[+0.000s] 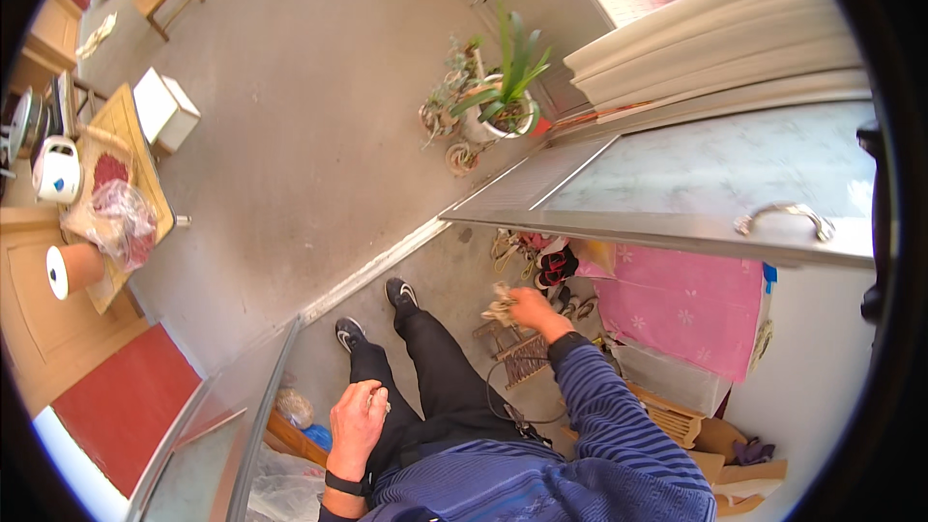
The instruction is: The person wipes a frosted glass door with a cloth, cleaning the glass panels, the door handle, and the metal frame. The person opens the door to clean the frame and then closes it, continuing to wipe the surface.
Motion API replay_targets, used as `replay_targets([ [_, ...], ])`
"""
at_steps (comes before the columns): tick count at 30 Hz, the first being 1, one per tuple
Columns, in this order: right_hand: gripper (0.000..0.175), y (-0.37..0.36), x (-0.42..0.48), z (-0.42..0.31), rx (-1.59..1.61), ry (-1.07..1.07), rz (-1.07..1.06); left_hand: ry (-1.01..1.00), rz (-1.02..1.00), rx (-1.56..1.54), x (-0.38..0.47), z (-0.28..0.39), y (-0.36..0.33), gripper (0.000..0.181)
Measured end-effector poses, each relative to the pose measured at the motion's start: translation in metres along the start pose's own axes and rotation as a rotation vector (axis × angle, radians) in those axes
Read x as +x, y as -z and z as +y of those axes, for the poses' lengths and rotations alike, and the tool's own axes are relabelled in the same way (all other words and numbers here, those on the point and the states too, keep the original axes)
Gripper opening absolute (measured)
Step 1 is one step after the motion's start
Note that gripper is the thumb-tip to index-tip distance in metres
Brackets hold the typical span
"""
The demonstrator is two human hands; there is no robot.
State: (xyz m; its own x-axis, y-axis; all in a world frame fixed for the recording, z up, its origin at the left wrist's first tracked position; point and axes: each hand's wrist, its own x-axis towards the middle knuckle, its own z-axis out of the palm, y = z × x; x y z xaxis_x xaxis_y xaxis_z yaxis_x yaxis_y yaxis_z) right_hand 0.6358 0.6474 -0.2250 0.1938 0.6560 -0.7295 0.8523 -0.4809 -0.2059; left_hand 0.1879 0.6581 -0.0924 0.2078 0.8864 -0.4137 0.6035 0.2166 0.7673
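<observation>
My right hand [535, 310] is stretched out to the right and grips a crumpled beige cloth or glove [499, 304]. Below that hand, a brown woven-seat folding stool [523, 361] stands on the floor. My left hand [357, 417] is curled in front of my left thigh, with a small pale thing showing at its fingers; what it is cannot be told. I stand in a doorway, my black shoes [401, 293] close to the pale threshold strip [377, 266].
A glazed door [652, 174] with a metal handle reaches over the right side; another door edge [264, 406] is at the left. Potted plants [507, 109] stand beyond the threshold. Shoes [557, 265] and a pink-covered box [674, 312] lie right. A cluttered table [148, 159] is far left.
</observation>
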Motion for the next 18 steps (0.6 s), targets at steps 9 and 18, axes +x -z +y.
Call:
replay_targets([
  [9, 0.033, 0.189, -0.186, -0.015, 1.183, 0.003, 1.071, -0.182, -0.111, 0.147, -0.029, 0.019, 0.032, 0.017],
  [18, 0.017, 0.317, -0.247, -0.109, 1.034, 0.494, 1.726, -0.381, -0.204, 0.259, -0.048, 0.035, 0.044, 0.022],
])
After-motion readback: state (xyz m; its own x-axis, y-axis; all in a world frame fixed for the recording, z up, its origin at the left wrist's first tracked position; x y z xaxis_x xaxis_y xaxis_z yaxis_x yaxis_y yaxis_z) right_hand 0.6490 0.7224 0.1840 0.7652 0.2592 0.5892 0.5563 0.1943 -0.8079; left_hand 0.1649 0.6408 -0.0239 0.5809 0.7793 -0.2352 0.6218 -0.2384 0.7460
